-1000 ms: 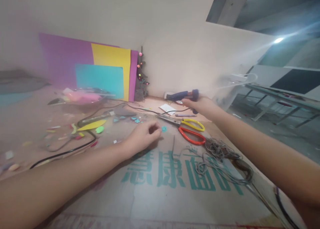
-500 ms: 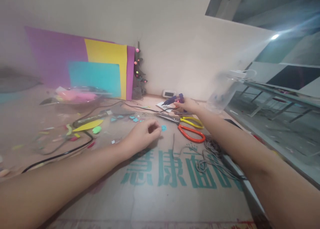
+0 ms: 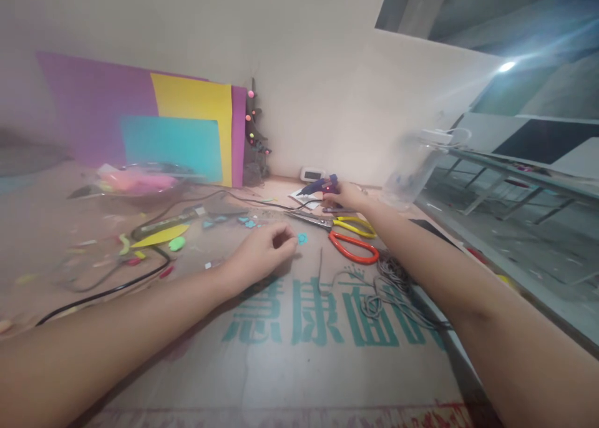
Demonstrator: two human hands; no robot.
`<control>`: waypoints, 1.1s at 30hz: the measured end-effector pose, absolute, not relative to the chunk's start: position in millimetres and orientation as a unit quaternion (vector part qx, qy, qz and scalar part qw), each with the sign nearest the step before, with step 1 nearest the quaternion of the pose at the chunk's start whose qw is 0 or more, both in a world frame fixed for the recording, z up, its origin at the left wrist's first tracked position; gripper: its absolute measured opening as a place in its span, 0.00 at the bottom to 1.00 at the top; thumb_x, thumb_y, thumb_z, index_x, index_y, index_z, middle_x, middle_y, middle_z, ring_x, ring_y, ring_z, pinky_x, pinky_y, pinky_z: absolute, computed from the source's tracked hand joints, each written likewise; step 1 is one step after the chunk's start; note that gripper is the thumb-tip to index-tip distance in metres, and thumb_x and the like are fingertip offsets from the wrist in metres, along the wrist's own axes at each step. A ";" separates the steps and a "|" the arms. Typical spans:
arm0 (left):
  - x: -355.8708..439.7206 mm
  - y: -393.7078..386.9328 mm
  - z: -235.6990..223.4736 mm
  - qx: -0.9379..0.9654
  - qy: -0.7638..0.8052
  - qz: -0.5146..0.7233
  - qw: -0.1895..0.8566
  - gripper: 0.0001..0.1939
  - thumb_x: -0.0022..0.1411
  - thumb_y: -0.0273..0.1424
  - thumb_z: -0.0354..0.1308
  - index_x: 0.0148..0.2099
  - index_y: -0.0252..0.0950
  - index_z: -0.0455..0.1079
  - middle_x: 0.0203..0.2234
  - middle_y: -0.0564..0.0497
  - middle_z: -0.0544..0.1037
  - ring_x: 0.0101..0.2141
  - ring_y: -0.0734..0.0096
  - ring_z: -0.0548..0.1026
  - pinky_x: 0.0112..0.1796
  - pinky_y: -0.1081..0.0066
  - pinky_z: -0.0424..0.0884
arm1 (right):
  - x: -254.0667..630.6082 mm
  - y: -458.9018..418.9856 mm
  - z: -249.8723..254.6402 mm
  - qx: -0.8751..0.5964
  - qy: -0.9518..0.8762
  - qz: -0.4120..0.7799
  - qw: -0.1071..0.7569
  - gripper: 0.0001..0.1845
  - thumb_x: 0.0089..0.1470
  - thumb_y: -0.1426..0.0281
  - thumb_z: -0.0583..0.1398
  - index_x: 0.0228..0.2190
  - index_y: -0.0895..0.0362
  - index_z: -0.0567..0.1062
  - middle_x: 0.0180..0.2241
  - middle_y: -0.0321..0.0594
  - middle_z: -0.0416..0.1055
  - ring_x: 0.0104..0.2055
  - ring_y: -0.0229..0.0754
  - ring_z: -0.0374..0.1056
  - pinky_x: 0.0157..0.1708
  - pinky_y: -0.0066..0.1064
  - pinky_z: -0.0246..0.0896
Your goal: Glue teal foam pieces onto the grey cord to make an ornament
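My left hand [image 3: 269, 247] is closed in a pinch over the middle of the table. At its fingertips shows a small blue flower-shaped piece [image 3: 302, 238]. Farther back, my right hand [image 3: 347, 198] has its fingers round the handle of a dark blue glue gun [image 3: 318, 186] with a small red light. The gun's nozzle points left, above a small white card [image 3: 299, 198]. Between my hands lie scissors [image 3: 353, 247] with one red and one yellow handle, blades toward the left.
Grey cord [image 3: 393, 278] lies tangled below my right forearm. Several blue cutouts [image 3: 249, 223], a yellow leaf shape [image 3: 161, 235] and a green piece [image 3: 177, 244] are scattered left. Coloured sheets [image 3: 173, 144] lean on the wall beside a decorated branch [image 3: 253, 135]. A clear container [image 3: 412, 169] stands right.
The whole view has shifted slightly, so things appear a little farther left. Both hands keep nearly the same pose, and the scissors stay in place on the table.
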State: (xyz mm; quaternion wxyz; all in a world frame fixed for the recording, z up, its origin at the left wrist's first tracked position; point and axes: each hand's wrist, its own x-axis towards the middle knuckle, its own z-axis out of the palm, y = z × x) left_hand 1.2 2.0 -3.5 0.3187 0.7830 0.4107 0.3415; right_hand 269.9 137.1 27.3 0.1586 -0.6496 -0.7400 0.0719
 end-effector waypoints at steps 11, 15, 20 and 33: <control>-0.2 0.3 -6.1 0.778 0.411 0.346 0.326 0.08 0.60 0.33 0.51 0.31 0.36 0.65 0.22 0.56 0.69 0.23 0.74 0.66 0.24 0.75 0.58 | 279.6 63.5 61.8 -0.682 -0.720 -0.059 0.117 0.20 0.58 0.54 0.55 0.33 0.58 0.76 0.32 0.47 0.76 0.32 0.46 0.69 0.33 0.33 0.57; 0.9 0.9 -4.8 0.784 0.408 0.351 0.308 0.08 0.60 0.33 0.52 0.31 0.35 0.65 0.22 0.55 0.69 0.23 0.75 0.66 0.25 0.74 0.59 | 251.7 0.1 62.5 -0.581 -0.810 0.025 0.071 0.16 0.59 0.58 0.55 0.32 0.55 0.77 0.29 0.39 0.76 0.29 0.41 0.68 0.29 0.29 0.55; 1.2 1.9 -4.5 0.789 0.403 0.351 0.303 0.09 0.61 0.34 0.51 0.30 0.35 0.64 0.22 0.55 0.68 0.26 0.73 0.66 0.28 0.74 0.60 | 215.4 -38.7 50.5 -0.577 -0.816 0.012 0.044 0.21 0.60 0.55 0.53 0.29 0.56 0.77 0.29 0.41 0.75 0.31 0.41 0.67 0.29 0.30 0.52; 2.1 -0.3 -0.5 0.785 0.408 0.345 0.313 0.10 0.60 0.36 0.50 0.29 0.36 0.64 0.22 0.55 0.69 0.27 0.70 0.67 0.29 0.73 0.60 | 205.8 -46.0 25.8 -0.510 -0.815 0.206 0.182 0.05 0.56 0.76 0.53 0.30 0.55 0.67 0.29 0.37 0.74 0.29 0.38 0.68 0.29 0.28 0.58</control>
